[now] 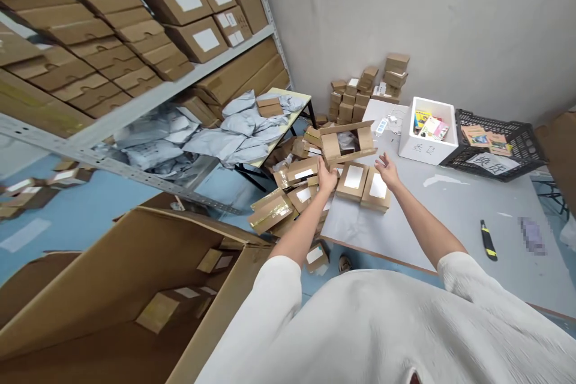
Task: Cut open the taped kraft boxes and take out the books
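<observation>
A small open cardboard box (pixel 346 144) has its flaps raised, with something pale and wrapped inside. My left hand (pixel 327 176) grips its near left corner, the fingers partly hidden. To the right, my right hand (pixel 387 171) is off the open box, its fingers apart and nothing in them. Just below that hand lies a closed box with a white label (pixel 376 189). Beside it, between my hands, is another labelled box (pixel 352 180). Both rest at the left end of the grey table (pixel 432 210).
A loose pile of boxes (pixel 274 211) lies left of the table. Near me stands a large open carton (pixel 234 270). A white foam bin (pixel 427 149), a black crate (pixel 517 162) and a utility knife (pixel 488 241) are on the table. Loaded shelving (pixel 175 93) stands left.
</observation>
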The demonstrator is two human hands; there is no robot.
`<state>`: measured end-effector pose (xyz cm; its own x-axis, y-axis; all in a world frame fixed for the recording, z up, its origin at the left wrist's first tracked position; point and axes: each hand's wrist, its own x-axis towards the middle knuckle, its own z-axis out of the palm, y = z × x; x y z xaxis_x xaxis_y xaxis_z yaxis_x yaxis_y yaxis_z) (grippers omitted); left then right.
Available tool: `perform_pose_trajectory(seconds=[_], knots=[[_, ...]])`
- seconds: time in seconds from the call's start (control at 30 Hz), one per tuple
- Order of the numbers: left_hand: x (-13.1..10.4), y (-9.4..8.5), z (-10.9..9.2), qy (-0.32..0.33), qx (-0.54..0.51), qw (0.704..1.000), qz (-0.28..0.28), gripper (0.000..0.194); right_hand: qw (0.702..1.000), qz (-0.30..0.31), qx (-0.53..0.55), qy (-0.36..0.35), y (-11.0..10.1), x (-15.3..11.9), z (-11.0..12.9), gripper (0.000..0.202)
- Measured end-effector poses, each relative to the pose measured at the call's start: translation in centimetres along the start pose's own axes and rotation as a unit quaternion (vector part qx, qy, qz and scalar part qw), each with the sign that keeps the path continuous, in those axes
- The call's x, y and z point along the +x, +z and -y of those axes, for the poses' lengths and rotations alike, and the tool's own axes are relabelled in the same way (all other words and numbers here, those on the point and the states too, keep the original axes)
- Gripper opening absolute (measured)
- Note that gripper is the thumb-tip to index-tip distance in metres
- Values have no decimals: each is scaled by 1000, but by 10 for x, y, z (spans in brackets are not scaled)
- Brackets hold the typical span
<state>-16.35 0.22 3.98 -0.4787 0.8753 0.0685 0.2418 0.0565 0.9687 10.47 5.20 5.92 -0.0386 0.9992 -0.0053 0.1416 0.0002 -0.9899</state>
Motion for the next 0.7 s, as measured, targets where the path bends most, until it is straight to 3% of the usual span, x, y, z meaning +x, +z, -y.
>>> perform_pose_trajectory(seconds=[0.13, 0.27, 0.37, 0.53, 0.7], knots=[[16, -31, 30, -89, 25, 995, 36, 101, 997, 53, -28, 40, 23, -2, -16, 88], [7, -33, 56, -101, 27, 991, 80, 90, 991, 43, -87, 96, 12, -15, -41, 70], [1, -20, 65, -89, 24, 990, 103, 81, 984, 15, -123, 131, -2, -22, -56, 61], [-5, 17, 68, -61, -5, 988, 143, 70, 969, -27, -178, 169, -21, -34, -74, 50], [-26, 58, 65, -108, -36, 966, 234, 60, 959, -49, -208, 188, -37, -51, -84, 44]])
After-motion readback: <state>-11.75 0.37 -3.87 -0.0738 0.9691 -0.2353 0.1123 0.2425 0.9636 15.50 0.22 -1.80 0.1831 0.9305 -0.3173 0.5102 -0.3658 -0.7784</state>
